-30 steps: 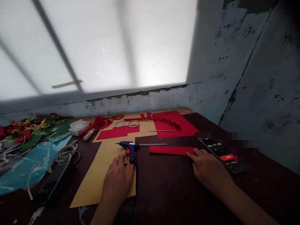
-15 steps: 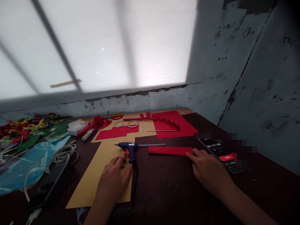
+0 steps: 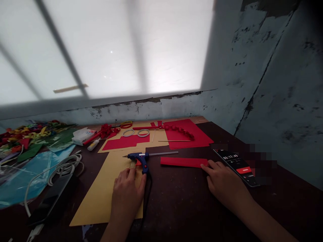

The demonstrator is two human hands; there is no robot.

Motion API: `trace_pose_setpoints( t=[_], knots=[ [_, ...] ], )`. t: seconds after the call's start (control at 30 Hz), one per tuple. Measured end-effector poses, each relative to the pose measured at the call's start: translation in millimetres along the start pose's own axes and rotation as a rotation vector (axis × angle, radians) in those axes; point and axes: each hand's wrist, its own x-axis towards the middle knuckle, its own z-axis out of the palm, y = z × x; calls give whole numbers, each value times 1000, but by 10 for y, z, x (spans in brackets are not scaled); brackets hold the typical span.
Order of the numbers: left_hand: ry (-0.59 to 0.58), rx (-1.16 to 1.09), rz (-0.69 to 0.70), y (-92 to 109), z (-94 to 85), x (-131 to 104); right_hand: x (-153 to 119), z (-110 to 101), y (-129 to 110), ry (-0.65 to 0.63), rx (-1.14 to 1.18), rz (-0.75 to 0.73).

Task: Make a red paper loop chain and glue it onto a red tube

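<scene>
My left hand [image 3: 127, 193] lies palm down on the yellow paper sheet [image 3: 101, 198], its fingers and thumb apart. The thumb tip is at the lower end of the handle of a blue glue gun [image 3: 138, 156], and the fingertips are close below its trigger. A clear glue stick [image 3: 165, 153] sticks out of the gun's back, and the nozzle points left. My right hand [image 3: 223, 179] grips the right end of a folded red paper strip [image 3: 183, 162] between thumb and fingers. The strip lies along the dark table, and its gripped end is partly hidden.
A phone [image 3: 237, 166] showing a timer lies right of my right hand. Behind are red paper [image 3: 202, 134], two tape rings [image 3: 143, 133], a red paper chain [image 3: 180, 130], a thin stick [image 3: 174, 140] and scissors [image 3: 126, 124]. A power bank [image 3: 52, 201] and cables lie left.
My left hand has shifted slightly right and its fingers have spread. The glue gun has turned a little, with its handle further right and its stick end raised. My right hand stays in place.
</scene>
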Motion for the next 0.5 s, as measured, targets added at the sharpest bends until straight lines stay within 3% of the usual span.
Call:
trace_pose_setpoints(
  t=[0.2,0.37,0.5],
  knots=[
    [-11,-47,-5,-31,-44,26,0,27,31,19,29,-14],
    [57,-138,-31,-68,-263,-122,1,24,34,32,51,-8],
    [-205,-166,31,-46,-455,-418,-4,12,24,32,47,-12]
  ],
)
